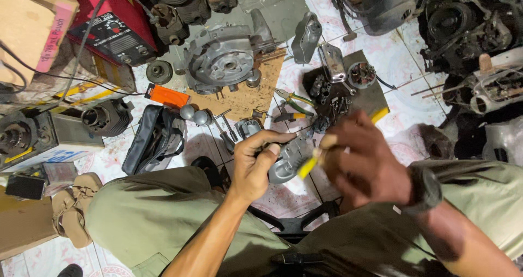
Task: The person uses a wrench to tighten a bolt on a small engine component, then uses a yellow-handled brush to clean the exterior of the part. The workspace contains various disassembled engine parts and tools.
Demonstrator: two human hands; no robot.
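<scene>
The left hand (255, 165) is wrapped tight around a grey metal part (291, 158), holding it up above the person's knees. Just beside it, the right hand (366, 160) looks blurry and pinches a small yellow brush (309, 162) that touches the part. Farther off on the tiled floor (403, 100) lie green pliers (293, 98), then a big grey engine case (222, 59) on brown cardboard (248, 94).

Left hand (255, 165) raised over the lap, bare forearm rising from the lower middle of the view, wrist bent slightly back, fingers curled in a closed grip with the thumb laid across the top. Right hand (366, 156) opposite and just beside it, blurred, knuckles uppermost, fingers pinched together; a dark band circles the right wrist.
</scene>
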